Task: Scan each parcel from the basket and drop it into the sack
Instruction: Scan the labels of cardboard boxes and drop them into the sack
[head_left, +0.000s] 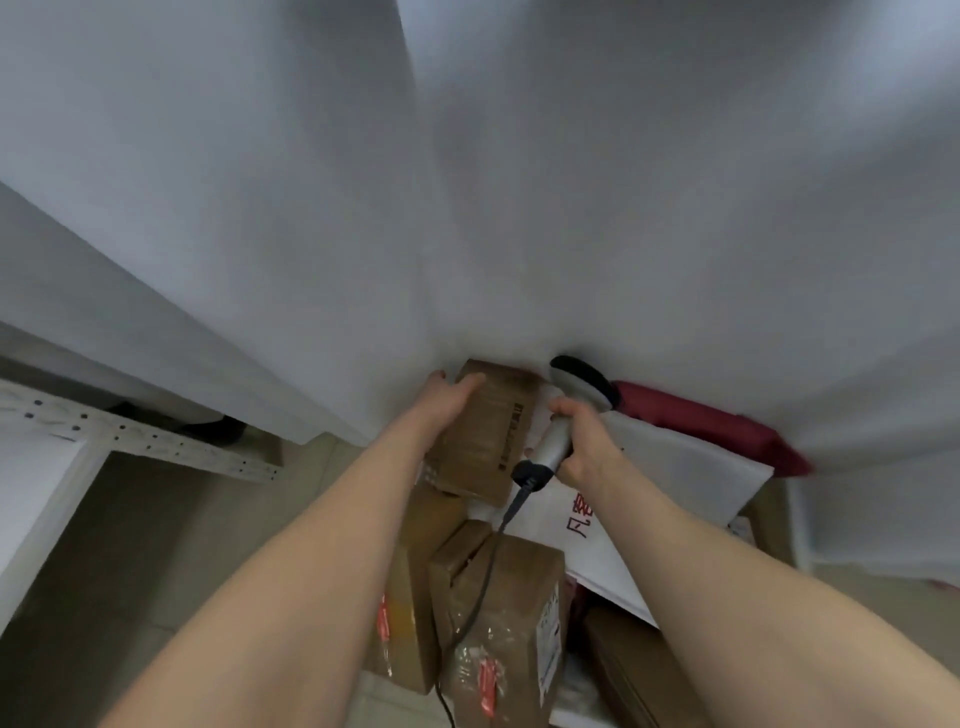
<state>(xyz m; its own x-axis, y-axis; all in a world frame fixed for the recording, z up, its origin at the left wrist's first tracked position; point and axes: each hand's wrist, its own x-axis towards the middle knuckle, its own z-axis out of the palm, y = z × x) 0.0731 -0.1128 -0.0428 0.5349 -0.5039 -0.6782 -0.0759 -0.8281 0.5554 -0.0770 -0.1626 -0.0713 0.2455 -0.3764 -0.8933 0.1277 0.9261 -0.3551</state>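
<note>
My left hand (447, 402) grips a brown cardboard parcel (488, 441) by its far left edge, holding it up in the middle of the view. A printed label with a barcode runs along the parcel's right side. My right hand (582, 441) is closed around the grey handle of a barcode scanner (566, 410), whose black-and-white head sits just right of the parcel's far end. The scanner's dark cable (483, 587) hangs down toward me. A white sack (675, 467) with red print lies right of and below my hands, its mouth not clearly visible.
Several taped brown parcels (498, 623) are stacked below my forearms. A dark red item (711, 421) lies at the far right. A white perforated metal shelf rail (140, 436) runs at the left. A large white surface (467, 182) fills the upper view.
</note>
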